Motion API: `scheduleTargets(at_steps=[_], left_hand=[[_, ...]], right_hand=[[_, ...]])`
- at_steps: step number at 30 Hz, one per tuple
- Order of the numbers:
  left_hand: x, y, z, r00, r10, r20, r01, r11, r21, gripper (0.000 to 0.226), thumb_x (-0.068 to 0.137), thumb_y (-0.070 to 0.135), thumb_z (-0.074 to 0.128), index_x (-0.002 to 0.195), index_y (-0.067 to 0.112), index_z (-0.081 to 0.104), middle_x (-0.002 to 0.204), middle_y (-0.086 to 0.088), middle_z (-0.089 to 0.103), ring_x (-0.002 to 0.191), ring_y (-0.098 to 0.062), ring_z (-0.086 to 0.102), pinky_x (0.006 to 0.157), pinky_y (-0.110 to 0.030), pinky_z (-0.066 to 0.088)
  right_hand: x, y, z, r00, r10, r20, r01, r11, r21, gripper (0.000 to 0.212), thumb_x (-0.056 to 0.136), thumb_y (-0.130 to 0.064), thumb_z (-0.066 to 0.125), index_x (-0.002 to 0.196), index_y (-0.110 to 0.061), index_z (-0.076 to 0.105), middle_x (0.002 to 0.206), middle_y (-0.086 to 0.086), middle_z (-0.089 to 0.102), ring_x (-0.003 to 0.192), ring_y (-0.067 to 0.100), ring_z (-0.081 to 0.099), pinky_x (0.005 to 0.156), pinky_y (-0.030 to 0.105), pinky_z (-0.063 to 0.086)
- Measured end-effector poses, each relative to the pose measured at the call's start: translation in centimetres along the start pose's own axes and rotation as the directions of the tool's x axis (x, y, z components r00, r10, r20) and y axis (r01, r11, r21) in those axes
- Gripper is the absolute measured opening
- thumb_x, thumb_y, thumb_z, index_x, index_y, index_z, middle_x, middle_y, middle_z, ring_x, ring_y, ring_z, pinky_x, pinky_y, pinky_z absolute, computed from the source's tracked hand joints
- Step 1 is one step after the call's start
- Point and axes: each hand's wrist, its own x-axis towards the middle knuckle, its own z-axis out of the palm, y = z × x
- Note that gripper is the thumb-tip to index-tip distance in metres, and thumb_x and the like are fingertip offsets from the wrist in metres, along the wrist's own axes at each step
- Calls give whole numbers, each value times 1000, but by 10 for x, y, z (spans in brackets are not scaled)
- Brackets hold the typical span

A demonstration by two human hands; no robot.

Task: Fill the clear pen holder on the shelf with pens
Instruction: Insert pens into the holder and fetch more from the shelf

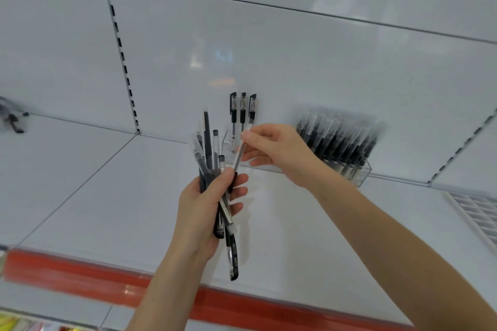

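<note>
Clear plastic, the pen holder (228,146) is kept at twelve o'clock of the left hand (204,204), which is clamped on a spare bundle of pens (208,153), so one pen (239,154) pinched by the right hand (277,153) is drawn for insertion.

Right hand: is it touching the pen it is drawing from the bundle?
Touching. The head view shows the right hand pinching the pen near its upper end.

A white shelf (113,196) with a red front strip is seen. The clear pen holder (228,144) stands behind the right hand (279,153), a fuller pen box (341,148) beside it.
</note>
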Motion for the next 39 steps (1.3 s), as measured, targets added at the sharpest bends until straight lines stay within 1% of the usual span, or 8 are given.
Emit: scheduleTargets(at_steps=[7,11,14,17,23,25,29,39], left_hand=[[-2,1,-1,999,43,-15,-43,999,18,6,86,14,60,86,9,63,78,-6,73,60,-9,68,47,-19,51],[-2,3,-7,995,87,-58,-84,995,56,5,86,12,60,83,9,63,80,-9,71,56,-8,65,45,-18,49],[-1,5,-12,993,91,-80,-86,994,66,6,86,12,59,83,8,62,80,-9,71,55,-7,65,45,-17,49],[-1,6,-13,994,79,-69,-74,994,77,5,87,13,60,85,9,62,81,-10,71,57,-8,67,45,-17,49],[-3,9,-13,998,32,-58,-33,999,-23,4,87,13,59,86,9,60,78,-9,72,58,-9,68,45,-18,50],[-2,11,-16,996,41,-82,-45,998,-42,5,88,15,58,88,10,59,82,-9,71,57,-9,67,45,-18,50],[1,11,-24,989,53,-136,-63,996,-70,4,89,15,58,87,12,59,78,-4,63,56,-11,59,44,-18,48],[0,14,-34,988,119,-97,-122,992,-29,9,89,12,56,95,15,63,71,3,73,69,-9,64,64,-24,50]], right_hand=[[-1,-6,-16,983,-33,-178,63,984,165,13,87,-16,61,76,-12,65,65,1,70,59,12,67,54,17,52],[-11,-1,-13,893,-227,-388,181,972,-152,8,82,-22,67,77,-20,61,65,-4,63,55,2,59,58,15,50],[-19,6,-7,799,-578,-166,394,712,-582,9,83,-17,65,91,-22,64,86,-12,59,77,-4,53,74,7,42],[-16,25,2,687,-683,247,517,222,-826,24,76,-13,67,100,-12,68,104,10,63,93,23,60,78,30,50],[0,31,-3,682,-613,399,523,26,-852,12,78,-14,70,89,-9,66,88,8,66,79,26,61,61,31,52],[8,23,-6,782,-543,307,441,133,-888,15,87,-14,61,99,-6,63,92,10,64,83,25,58,70,34,52],[26,-2,-19,804,-495,-330,279,803,-526,20,92,-10,51,110,-2,51,87,3,59,79,16,56,75,21,47],[60,0,-15,860,-388,-332,118,783,-610,26,93,-9,45,118,-2,41,85,16,59,73,19,50,64,28,40]])
